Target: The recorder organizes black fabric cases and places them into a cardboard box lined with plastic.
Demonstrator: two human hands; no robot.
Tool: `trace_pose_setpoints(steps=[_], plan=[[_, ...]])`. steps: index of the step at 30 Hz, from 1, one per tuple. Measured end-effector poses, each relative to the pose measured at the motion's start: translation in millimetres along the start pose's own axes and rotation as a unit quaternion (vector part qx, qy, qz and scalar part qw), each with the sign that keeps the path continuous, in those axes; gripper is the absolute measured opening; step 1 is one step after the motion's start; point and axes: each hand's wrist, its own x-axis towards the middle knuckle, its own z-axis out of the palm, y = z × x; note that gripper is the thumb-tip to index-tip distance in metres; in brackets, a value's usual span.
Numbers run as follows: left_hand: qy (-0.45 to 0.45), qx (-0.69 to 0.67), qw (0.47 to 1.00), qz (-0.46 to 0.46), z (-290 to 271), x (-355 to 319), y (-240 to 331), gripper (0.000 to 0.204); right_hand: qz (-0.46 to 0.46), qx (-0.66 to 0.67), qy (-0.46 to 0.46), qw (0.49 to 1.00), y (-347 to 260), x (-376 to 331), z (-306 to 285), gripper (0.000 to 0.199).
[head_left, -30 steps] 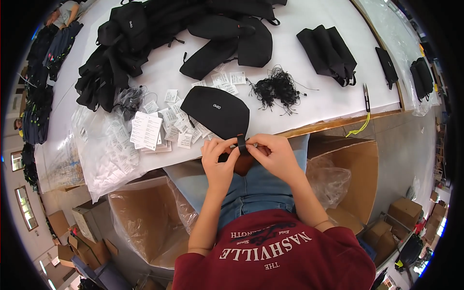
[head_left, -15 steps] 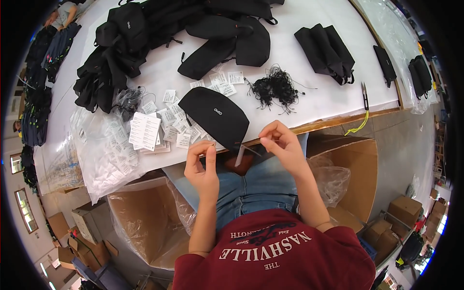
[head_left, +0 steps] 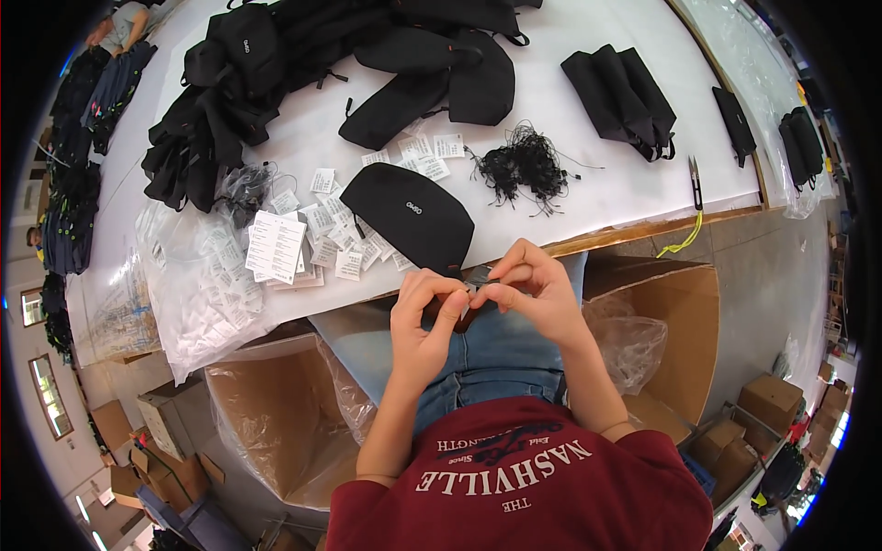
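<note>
A black zippered pouch (head_left: 413,213) lies at the table's near edge, its near end reaching my fingertips. My left hand (head_left: 424,317) has thumb and index finger pinched together at that end; what they hold is too small to make out. Facing it, my right hand (head_left: 533,292) is closed in a pinch, with a small grey-white tag (head_left: 479,275) at its fingertips. Both hands meet over my lap, just off the table edge. Loose white printed tags (head_left: 347,265) and a stack of white cards (head_left: 275,246) lie left of the pouch.
A tangle of black strings (head_left: 524,172) sits beyond my right hand. Thread snips (head_left: 695,188) with a yellow cord lie at the right edge. Black bags (head_left: 418,78) are heaped at the back; a clear bag of tags (head_left: 216,308) is at left. Open cartons (head_left: 276,418) flank my legs.
My hands have come together at the pouch's near end; before, they were apart. The white tag that hung there is now mostly covered by my fingers. The pouch stays about where it was.
</note>
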Motion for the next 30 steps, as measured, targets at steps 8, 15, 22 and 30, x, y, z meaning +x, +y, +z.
trace_pose_setpoints(steps=[8, 15, 22, 30], plan=[[-0.001, 0.096, 0.994, 0.059, 6, 6, 11, 0.004, 0.029, -0.024, 0.041, 0.998, 1, 0, 7, 0.010], [-0.006, 0.101, 0.993, 0.064, 7, 7, 12, 0.004, 0.034, -0.025, 0.072, 0.997, 0, 2, 9, 0.012], [-0.011, 0.160, 0.984, 0.076, 6, 6, 10, 0.008, -0.051, -0.219, 0.044, 0.974, -13, 0, 5, 0.018], [-0.045, 0.087, 0.993, 0.060, 2, 8, 6, 0.017, 0.015, -0.024, -0.028, 0.999, -3, -3, -1, 0.018]])
